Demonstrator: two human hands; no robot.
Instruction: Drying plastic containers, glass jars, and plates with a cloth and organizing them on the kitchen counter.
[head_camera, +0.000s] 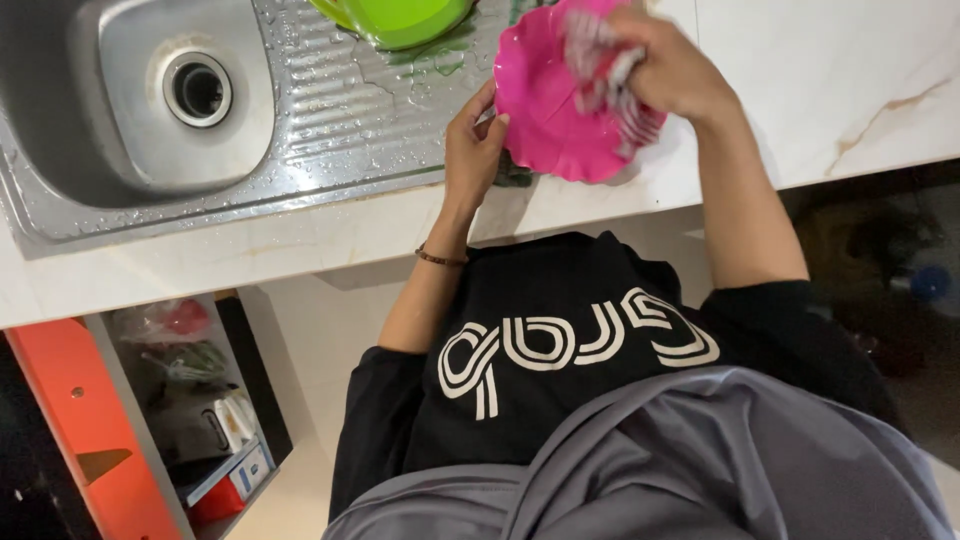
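**Pink plate held at the sink's edge, cloth pressed into it**

We see the right hand (672, 68) clenched around a striped pink-and-white cloth (608, 78), pressing it into the face of a bright pink plate (548, 105) with a scalloped rim. The left hand (474, 143) grasps the plate at its near edge, fingers curled behind the rim and thumb on the front, so the plate stands tilted rather than flat. A thin beaded bracelet (440, 259) circles the left wrist.

The plate sits over the pale marble-patterned counter (820, 80), just beside the ribbed steel drainboard (340, 110), which is wet with drops and small puddles. A lime-green dish (400, 18) rests on the drainboard just beyond the plate, near it but apart, and is cut off by the top of the view. Further to the left lies the steel sink basin (120, 150) with its round drain (198, 89).

Below the counter we see the person's black printed shirt and grey garment. To the lower left an orange cabinet door (85, 440) stands open, showing shelves with bags and small boxes, too blurred to tell apart.
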